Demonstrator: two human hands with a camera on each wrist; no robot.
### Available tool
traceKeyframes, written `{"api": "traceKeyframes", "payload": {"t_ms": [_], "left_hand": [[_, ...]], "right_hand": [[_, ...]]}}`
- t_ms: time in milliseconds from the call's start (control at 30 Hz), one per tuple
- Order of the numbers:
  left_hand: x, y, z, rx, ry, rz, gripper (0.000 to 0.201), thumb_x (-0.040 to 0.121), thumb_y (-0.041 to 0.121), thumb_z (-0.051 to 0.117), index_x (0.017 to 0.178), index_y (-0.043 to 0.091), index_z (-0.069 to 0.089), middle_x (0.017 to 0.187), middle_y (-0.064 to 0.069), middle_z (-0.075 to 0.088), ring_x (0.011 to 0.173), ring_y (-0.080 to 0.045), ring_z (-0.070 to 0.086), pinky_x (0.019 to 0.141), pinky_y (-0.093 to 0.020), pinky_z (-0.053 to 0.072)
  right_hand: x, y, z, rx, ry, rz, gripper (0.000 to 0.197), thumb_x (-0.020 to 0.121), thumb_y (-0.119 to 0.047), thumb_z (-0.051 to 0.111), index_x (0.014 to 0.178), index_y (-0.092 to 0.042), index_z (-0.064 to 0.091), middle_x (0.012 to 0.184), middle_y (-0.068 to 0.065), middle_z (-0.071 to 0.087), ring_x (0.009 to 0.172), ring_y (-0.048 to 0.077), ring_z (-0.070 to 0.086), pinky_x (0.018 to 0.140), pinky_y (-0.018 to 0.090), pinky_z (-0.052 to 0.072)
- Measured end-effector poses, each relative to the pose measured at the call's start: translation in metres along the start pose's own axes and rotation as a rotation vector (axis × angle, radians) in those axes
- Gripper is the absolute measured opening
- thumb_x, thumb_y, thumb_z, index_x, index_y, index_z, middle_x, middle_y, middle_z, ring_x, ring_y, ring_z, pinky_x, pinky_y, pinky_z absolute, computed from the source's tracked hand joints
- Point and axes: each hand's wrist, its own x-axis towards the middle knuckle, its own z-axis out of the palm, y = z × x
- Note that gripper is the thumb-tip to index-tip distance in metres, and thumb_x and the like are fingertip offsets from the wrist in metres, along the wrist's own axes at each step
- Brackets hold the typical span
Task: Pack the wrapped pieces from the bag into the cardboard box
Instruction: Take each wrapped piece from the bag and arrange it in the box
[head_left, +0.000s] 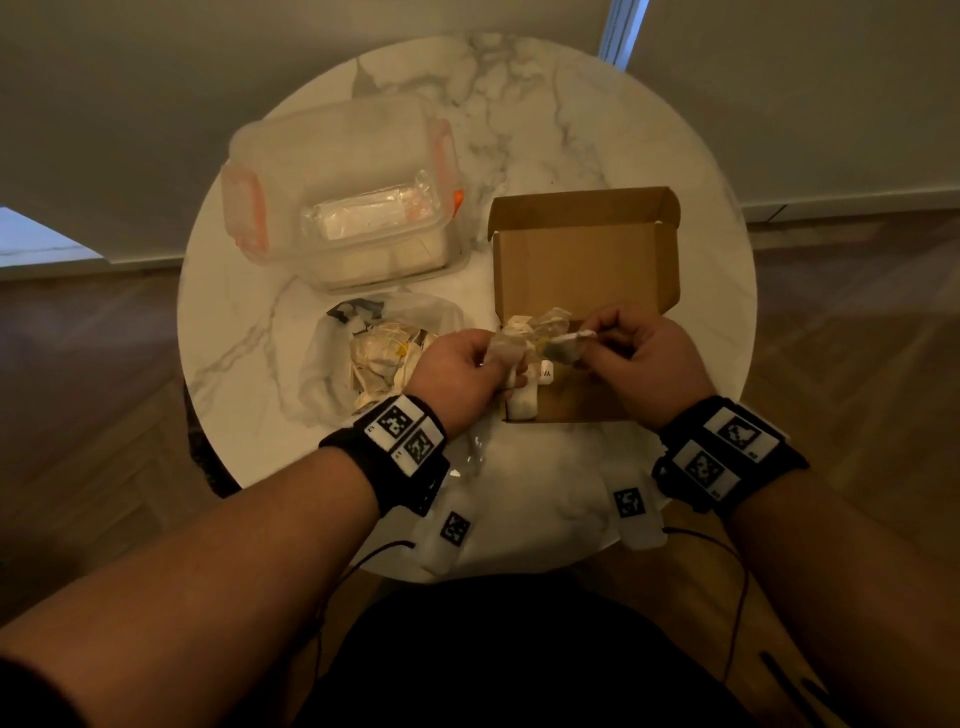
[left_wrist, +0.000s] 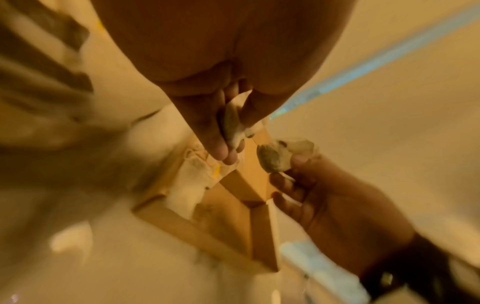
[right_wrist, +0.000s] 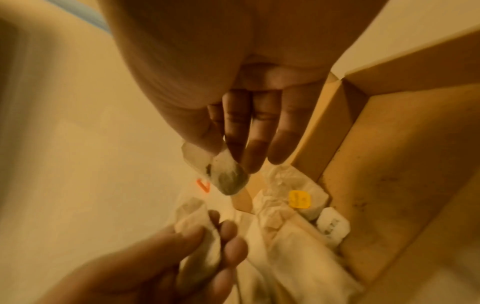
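An open cardboard box stands on the right of the round marble table; several white wrapped pieces lie along its left wall. A crumpled plastic bag with more pieces lies to its left. My left hand pinches a wrapped piece above the box's left edge. My right hand pinches another clear-wrapped piece with a dark lump over the box. The two pieces nearly touch.
A clear lidded plastic container with orange clips stands behind the bag. A yellow tag shows among the pieces in the box. Wooden floor surrounds the table, and my dark-clothed lap is at the near edge.
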Motion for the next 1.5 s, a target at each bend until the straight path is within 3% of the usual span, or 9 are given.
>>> {"api": "traceKeyframes", "payload": {"t_ms": [100, 267, 433, 567, 800, 933, 1067, 1233, 1500], "left_hand": [[0.004, -0.013, -0.008, 0.695, -0.120, 0.257, 0.022, 0.100, 0.022, 0.059, 0.113, 0.021, 0.077, 0.109, 0.003, 0.073, 0.100, -0.012, 0.067, 0.090, -0.028, 0.054], [0.009, -0.026, -0.005, 1.091, -0.357, 0.286, 0.035, 0.097, 0.022, 0.053, 0.125, 0.033, 0.071, 0.123, 0.004, 0.069, 0.112, -0.020, 0.063, 0.095, -0.040, 0.054], [0.016, -0.034, 0.000, 1.177, -0.357, 0.182, 0.040, 0.095, 0.023, 0.055, 0.132, 0.031, 0.066, 0.127, 0.000, 0.070, 0.117, -0.024, 0.064, 0.098, -0.039, 0.054], [0.017, -0.039, 0.004, 1.206, -0.358, 0.130, 0.040, 0.096, 0.022, 0.052, 0.132, 0.030, 0.068, 0.120, -0.002, 0.071, 0.110, -0.025, 0.067, 0.092, -0.037, 0.057], [0.018, -0.045, 0.006, 1.168, -0.344, 0.092, 0.042, 0.095, 0.018, 0.051, 0.132, 0.028, 0.067, 0.122, -0.003, 0.071, 0.109, -0.025, 0.068, 0.090, -0.035, 0.057], [0.018, -0.043, 0.006, 1.165, -0.352, 0.103, 0.039, 0.097, 0.018, 0.052, 0.132, 0.028, 0.068, 0.124, -0.003, 0.070, 0.111, -0.025, 0.066, 0.090, -0.033, 0.056], [0.017, -0.042, 0.006, 1.167, -0.351, 0.124, 0.040, 0.097, 0.016, 0.054, 0.132, 0.030, 0.067, 0.128, -0.001, 0.068, 0.116, -0.025, 0.064, 0.096, -0.037, 0.056], [0.017, -0.046, 0.008, 1.174, -0.370, 0.144, 0.043, 0.098, 0.013, 0.055, 0.137, 0.027, 0.063, 0.137, -0.003, 0.062, 0.124, -0.025, 0.061, 0.103, -0.039, 0.052], [0.017, -0.044, 0.009, 1.208, -0.375, 0.167, 0.047, 0.096, 0.009, 0.055, 0.141, 0.021, 0.059, 0.144, -0.005, 0.058, 0.131, -0.025, 0.056, 0.109, -0.038, 0.048]], "right_hand": [[0.003, 0.014, -0.002, -0.189, 0.010, 0.028, 0.010, 0.092, -0.023, 0.070, 0.092, -0.033, 0.069, 0.081, -0.014, 0.072, 0.077, 0.006, 0.068, 0.069, 0.026, 0.056], [0.017, 0.034, 0.007, -0.457, -0.057, 0.079, 0.005, 0.095, -0.035, 0.065, 0.091, -0.038, 0.065, 0.086, -0.008, 0.069, 0.079, 0.011, 0.063, 0.071, 0.032, 0.054], [0.033, 0.038, 0.021, -0.458, -0.032, 0.090, 0.010, 0.093, -0.039, 0.069, 0.100, -0.032, 0.071, 0.096, -0.005, 0.072, 0.088, 0.015, 0.065, 0.078, 0.028, 0.050], [0.042, 0.037, 0.029, -0.417, 0.017, 0.117, 0.017, 0.090, -0.042, 0.072, 0.103, -0.031, 0.072, 0.099, -0.005, 0.073, 0.093, 0.015, 0.066, 0.086, 0.034, 0.056], [0.031, 0.041, 0.022, -0.320, 0.124, 0.196, 0.032, 0.080, -0.042, 0.083, 0.096, -0.024, 0.062, 0.082, -0.012, 0.066, 0.079, 0.002, 0.061, 0.066, 0.018, 0.045], [0.023, 0.053, 0.023, -0.445, 0.008, 0.243, 0.020, 0.080, -0.032, 0.082, 0.093, -0.024, 0.069, 0.085, -0.010, 0.067, 0.086, 0.012, 0.065, 0.073, 0.027, 0.053], [0.030, 0.059, 0.039, -0.510, -0.038, 0.244, 0.048, 0.078, -0.034, 0.082, 0.122, -0.028, 0.065, 0.084, -0.010, 0.066, 0.085, 0.013, 0.065, 0.078, 0.031, 0.055], [0.045, 0.054, 0.052, -0.627, -0.035, 0.200, 0.042, 0.081, -0.046, 0.071, 0.119, -0.032, 0.062, 0.094, -0.001, 0.070, 0.091, 0.026, 0.067, 0.081, 0.039, 0.057], [0.049, 0.053, 0.053, -0.717, -0.054, 0.149, 0.035, 0.087, -0.052, 0.064, 0.117, -0.034, 0.062, 0.097, 0.001, 0.070, 0.090, 0.028, 0.067, 0.077, 0.038, 0.056]]}}
